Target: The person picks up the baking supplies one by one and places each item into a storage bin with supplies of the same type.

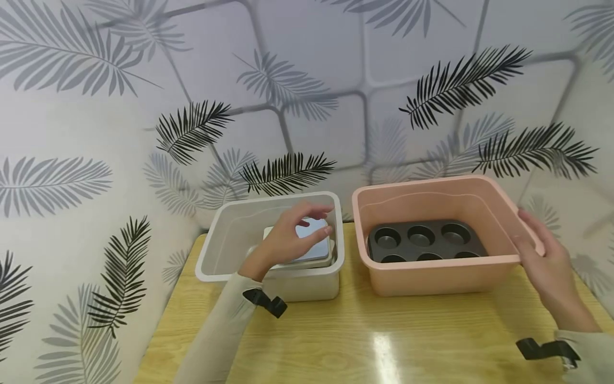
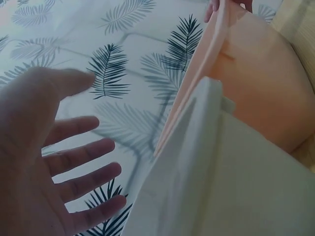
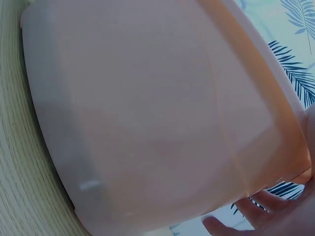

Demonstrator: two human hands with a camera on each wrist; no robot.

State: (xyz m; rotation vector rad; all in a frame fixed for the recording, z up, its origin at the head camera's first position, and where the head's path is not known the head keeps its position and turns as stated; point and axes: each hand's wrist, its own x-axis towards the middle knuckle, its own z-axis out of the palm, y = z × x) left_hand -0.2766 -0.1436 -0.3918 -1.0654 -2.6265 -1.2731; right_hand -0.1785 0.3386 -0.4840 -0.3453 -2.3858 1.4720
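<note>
My left hand (image 1: 299, 234) hovers over the right part of a white plastic basin (image 1: 268, 274), its fingers spread and holding nothing. Below it, inside that basin, lies a pale blue flat-topped item (image 1: 314, 242) on cream-coloured pieces, partly hidden by the hand. In the left wrist view the same hand (image 2: 74, 162) is beside the white rim. My right hand (image 1: 547, 261) grips the rim at the right end of a pink plastic basin (image 1: 441, 274). A dark muffin tin (image 1: 422, 242) with several round cups lies inside the pink basin. The right wrist view shows the pink basin's outer wall (image 3: 147, 123).
Both basins stand side by side on a yellow wood-grain table (image 1: 336, 341), with a narrow gap between them. Behind them rises a wall (image 1: 326, 64) with a leaf pattern.
</note>
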